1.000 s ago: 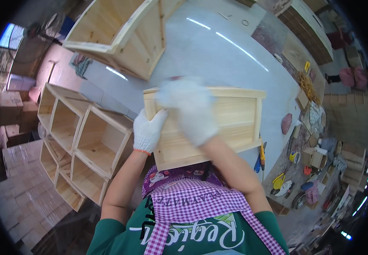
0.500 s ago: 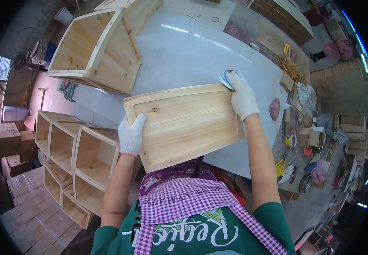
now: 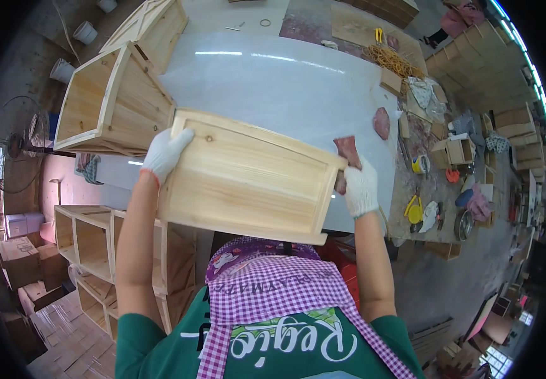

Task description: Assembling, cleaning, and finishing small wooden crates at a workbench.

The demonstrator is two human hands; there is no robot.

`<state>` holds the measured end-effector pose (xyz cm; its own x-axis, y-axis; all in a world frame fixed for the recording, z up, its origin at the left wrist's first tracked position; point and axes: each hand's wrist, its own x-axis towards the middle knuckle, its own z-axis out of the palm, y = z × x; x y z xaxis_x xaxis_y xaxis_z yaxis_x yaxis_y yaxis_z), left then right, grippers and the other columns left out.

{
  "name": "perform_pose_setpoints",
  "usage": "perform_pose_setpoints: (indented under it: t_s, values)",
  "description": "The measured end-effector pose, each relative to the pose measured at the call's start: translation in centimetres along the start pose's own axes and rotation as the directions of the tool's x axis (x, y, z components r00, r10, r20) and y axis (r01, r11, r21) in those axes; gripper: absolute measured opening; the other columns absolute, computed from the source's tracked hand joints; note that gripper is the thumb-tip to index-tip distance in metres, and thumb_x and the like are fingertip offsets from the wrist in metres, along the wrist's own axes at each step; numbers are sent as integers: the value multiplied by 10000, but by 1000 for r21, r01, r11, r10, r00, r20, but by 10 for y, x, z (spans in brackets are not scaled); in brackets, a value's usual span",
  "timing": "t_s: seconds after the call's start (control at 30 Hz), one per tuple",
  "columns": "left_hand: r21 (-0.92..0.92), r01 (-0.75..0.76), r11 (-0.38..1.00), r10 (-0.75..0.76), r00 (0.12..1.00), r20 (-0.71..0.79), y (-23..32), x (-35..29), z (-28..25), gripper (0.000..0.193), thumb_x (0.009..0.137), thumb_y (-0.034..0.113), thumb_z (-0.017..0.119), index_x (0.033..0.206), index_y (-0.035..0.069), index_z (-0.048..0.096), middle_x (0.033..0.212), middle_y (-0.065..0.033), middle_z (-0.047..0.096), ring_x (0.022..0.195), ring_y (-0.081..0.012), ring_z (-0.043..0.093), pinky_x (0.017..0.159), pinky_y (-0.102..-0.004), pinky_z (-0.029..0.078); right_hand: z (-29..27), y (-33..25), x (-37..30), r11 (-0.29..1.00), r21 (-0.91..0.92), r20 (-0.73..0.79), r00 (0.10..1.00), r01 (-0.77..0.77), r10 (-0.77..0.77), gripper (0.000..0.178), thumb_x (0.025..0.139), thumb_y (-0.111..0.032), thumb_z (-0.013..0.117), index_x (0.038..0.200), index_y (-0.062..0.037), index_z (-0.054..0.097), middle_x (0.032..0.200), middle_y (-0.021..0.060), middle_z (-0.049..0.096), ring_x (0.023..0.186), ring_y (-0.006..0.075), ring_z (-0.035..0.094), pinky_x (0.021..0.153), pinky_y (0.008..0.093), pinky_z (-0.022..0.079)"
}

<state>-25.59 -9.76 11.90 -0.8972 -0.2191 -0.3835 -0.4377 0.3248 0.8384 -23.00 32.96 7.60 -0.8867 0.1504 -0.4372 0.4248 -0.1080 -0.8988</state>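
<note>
Workshop bench, white top (image 3: 298,82), cluttered at its far right edge with scraps and tools. Person in a checked apron stands at the near edge.

Change since a second ago: the box (image 3: 248,177) lay closer to square with the bench then, both gloved hands working its top face together. Half a second ago the hands had spread to its two ends. Now the box is lifted and turned, its left end swung away from the body, a framed panel face up toward the camera. Judging by this, the rubbing pass on one face looks finished and the box is being turned to present another side.

Left hand (image 3: 164,153): closed round the box's far-left corner, fingers wrapped over the edge, gripping it.

Right hand (image 3: 360,187): at the box's right end, closed on a reddish-brown pad (image 3: 349,151), likely sandpaper, pressed against that end; the same hand helps carry the box.

Box sits between the two hands, above the bench's near edge, tilted, clear of the surface as far as I can tell.

Left of the box: an open crate (image 3: 112,101) lying on the bench. Below-left of the box, off the bench: stacked open shelving (image 3: 90,234). Right of the box, on the bench: another reddish pad (image 3: 381,122).
</note>
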Motion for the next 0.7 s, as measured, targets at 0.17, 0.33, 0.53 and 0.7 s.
perform_pose_setpoints:
  t_s: [0.17,0.33,0.53,0.7]
  values:
    - [307,-136,942,76,977,199,6,36,34,563,955,422,670,1253,-56,681,983,-157,752,892,-223,711,830,-379,540,-54,63,-32,999,2,31,998,51,-51,513,821,42,490,1313,21,636,973,67,660,791,149,644,658,294,512]
    - [540,-220,812,160,975,157,9,37,55,582,952,504,633,1175,-31,680,986,-249,735,935,-380,717,858,-464,540,-27,21,-48,344,-834,281,869,431,-408,526,881,64,497,1381,-53,607,1361,158,660,1136,345,676,991,373,531]
    - [705,-302,642,360,930,71,-4,40,61,503,1041,454,421,1090,17,666,1015,-280,720,1000,-478,677,894,-539,532,140,-66,-18,-94,-616,676,464,782,-573,480,853,-3,597,1317,-124,627,1436,138,582,1312,346,557,1041,420,510]
    - [687,-361,630,445,893,60,-6,40,62,438,1056,379,353,1070,39,629,999,-283,709,953,-501,662,874,-579,510,189,-36,45,-267,-452,801,255,851,-541,365,904,-57,556,1258,-109,630,1386,142,593,1262,355,568,1040,434,506]
